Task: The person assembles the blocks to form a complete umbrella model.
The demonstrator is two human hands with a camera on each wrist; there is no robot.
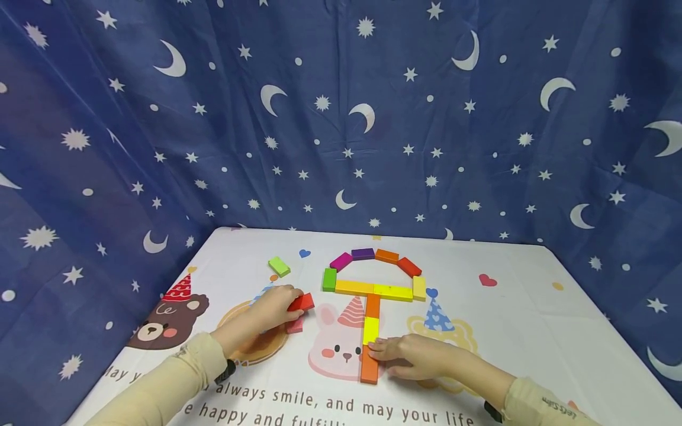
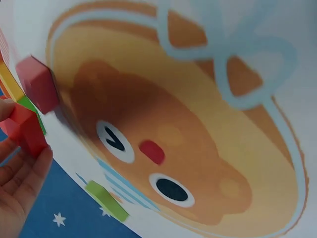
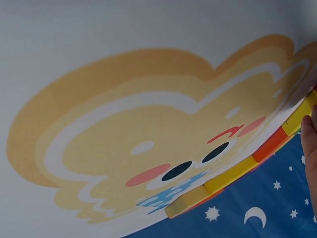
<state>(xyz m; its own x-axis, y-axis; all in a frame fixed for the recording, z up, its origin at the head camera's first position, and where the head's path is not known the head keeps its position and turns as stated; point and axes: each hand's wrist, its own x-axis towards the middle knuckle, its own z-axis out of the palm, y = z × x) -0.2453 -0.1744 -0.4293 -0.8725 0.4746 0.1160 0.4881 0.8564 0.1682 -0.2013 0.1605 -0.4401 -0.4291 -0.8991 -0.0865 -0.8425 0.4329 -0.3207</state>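
My left hand (image 1: 274, 307) pinches a red block (image 1: 302, 303) between thumb and fingers; in the left wrist view the red block (image 2: 30, 131) is lifted off the cloth. A pink block (image 1: 295, 325) lies just beside that hand. My right hand (image 1: 418, 357) rests its fingers on the stem of an umbrella-like block figure, where a yellow block (image 1: 370, 330) meets the lowest orange block (image 1: 369, 365). Two yellow blocks (image 1: 393, 293) in a row top the stem. Above them, several coloured blocks, among them a purple block (image 1: 363, 254), form an arch.
A light green block (image 1: 279, 266) lies apart, left of the arch. Under everything is a white tablecloth (image 1: 511, 331) printed with animal faces and lettering. Behind the table hangs a blue curtain (image 1: 341, 148) with moons and stars.
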